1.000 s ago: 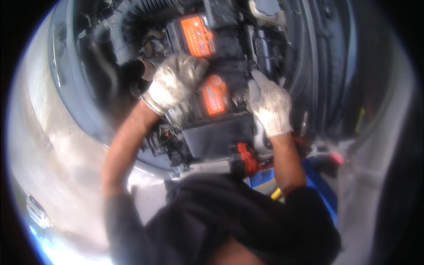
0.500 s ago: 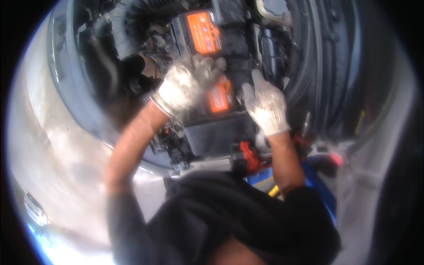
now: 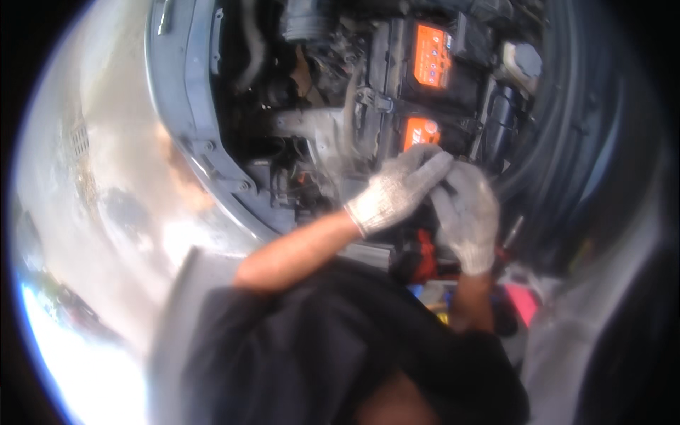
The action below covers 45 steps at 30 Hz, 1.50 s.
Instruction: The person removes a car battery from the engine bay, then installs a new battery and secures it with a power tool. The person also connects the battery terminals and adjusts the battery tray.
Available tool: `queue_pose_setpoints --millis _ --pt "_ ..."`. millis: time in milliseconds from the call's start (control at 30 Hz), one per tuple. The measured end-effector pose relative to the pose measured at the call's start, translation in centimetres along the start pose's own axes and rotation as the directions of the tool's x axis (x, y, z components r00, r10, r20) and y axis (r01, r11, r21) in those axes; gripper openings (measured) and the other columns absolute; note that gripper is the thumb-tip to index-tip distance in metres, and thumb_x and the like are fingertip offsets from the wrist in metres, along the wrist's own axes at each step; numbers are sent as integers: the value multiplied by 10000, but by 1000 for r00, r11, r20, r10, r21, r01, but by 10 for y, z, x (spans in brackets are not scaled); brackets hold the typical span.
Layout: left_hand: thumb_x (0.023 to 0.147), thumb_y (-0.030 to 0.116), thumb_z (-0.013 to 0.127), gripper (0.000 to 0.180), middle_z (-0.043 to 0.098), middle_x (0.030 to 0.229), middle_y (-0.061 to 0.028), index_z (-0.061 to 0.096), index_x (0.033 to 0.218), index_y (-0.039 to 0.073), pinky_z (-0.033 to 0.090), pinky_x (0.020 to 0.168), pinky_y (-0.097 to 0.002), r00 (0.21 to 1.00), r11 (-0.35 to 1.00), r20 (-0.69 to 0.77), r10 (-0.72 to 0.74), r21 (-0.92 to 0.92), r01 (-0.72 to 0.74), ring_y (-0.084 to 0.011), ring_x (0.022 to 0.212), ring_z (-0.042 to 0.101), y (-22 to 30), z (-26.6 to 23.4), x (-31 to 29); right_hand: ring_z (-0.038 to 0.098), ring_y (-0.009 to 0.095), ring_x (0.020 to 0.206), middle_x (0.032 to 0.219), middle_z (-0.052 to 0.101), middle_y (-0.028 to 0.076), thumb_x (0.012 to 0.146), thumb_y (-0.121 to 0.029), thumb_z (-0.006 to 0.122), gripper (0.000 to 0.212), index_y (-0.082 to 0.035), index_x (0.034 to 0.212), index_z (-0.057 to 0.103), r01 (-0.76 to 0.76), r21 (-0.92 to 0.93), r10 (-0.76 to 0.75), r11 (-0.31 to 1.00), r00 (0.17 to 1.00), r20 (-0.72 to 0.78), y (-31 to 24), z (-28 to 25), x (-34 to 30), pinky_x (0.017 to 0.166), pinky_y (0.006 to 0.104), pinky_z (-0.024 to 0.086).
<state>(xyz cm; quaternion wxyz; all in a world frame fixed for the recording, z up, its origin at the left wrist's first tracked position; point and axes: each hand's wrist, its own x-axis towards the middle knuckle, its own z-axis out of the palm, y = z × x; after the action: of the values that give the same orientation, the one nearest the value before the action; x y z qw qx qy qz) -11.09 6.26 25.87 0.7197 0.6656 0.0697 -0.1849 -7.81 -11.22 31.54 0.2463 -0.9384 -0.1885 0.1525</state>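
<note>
My hands, in off-white knit gloves, meet in front of a black car battery (image 3: 453,99) with orange labels. My left hand (image 3: 400,188) reaches in from the left, its fingers drawn together. Its fingertips touch those of my right hand (image 3: 469,209), whose fingers are bent toward them. Anything pinched between them is too small or hidden to make out. A dark hold-down bar (image 3: 418,108) crosses the battery top between the two labels. The gloves cover the battery's near end.
Below my hands lies a red and black tool (image 3: 425,256), partly covered. Hoses and brackets fill the engine bay left of the battery. A pale-capped reservoir (image 3: 524,60) and a black cylinder (image 3: 501,117) stand right of it. The grey body edge (image 3: 205,152) curves along the left.
My hands have come together and moved nearer to me, off the battery top. The view has shifted, so the engine bay sits farther right.
</note>
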Motion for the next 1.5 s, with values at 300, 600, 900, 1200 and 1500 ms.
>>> queue_pose_setpoints --millis 300,600,900,1200,1500 --pt "1134 446 583 571 720 1386 -227 646 1463 -18 499 1137 -393 969 954 -4 -246 -179 241 -308 1310 684 -6 -6 -20 729 365 1035 1098 757 148 928 -114 767 206 -46 1122 764 370 -90 -377 925 921 -95 15 34 0 916 471 591" --pt "1126 233 653 451 723 1353 -150 623 1500 -17 562 1075 -377 979 864 77 -188 -461 202 -243 1208 711 -4 -9 -7 754 348 996 1102 760 145 853 -35 825 277 -46 1126 780 48 -25 -50 999 993 -105 31 -2 17 886 435 612" --pt "1112 198 671 391 769 1179 -123 642 1431 -25 599 917 -329 944 743 -84 -320 -641 195 -194 999 742 -37 -21 -13 695 245 929 1020 740 8 799 -17 873 245 -140 1002 811 336 -490 -479 805 854 -201 110 -21 69 820 446 530" --pt "1122 185 641 443 756 1267 -208 600 1478 -75 617 963 -358 803 895 -492 -336 -432 110 -255 1101 758 -94 -84 -63 638 277 889 925 669 29 788 -153 860 153 -192 930 819 147 -524 -349 839 884 -312 116 -2 64 840 458 477" --pt "1110 183 647 452 691 1434 -210 611 1494 -55 587 980 -357 586 560 -722 369 676 480 -329 1266 680 -206 -153 -144 606 301 1014 1011 656 24 840 -211 795 52 -192 875 761 94 -510 -330 855 857 -395 113 5 71 973 510 438"
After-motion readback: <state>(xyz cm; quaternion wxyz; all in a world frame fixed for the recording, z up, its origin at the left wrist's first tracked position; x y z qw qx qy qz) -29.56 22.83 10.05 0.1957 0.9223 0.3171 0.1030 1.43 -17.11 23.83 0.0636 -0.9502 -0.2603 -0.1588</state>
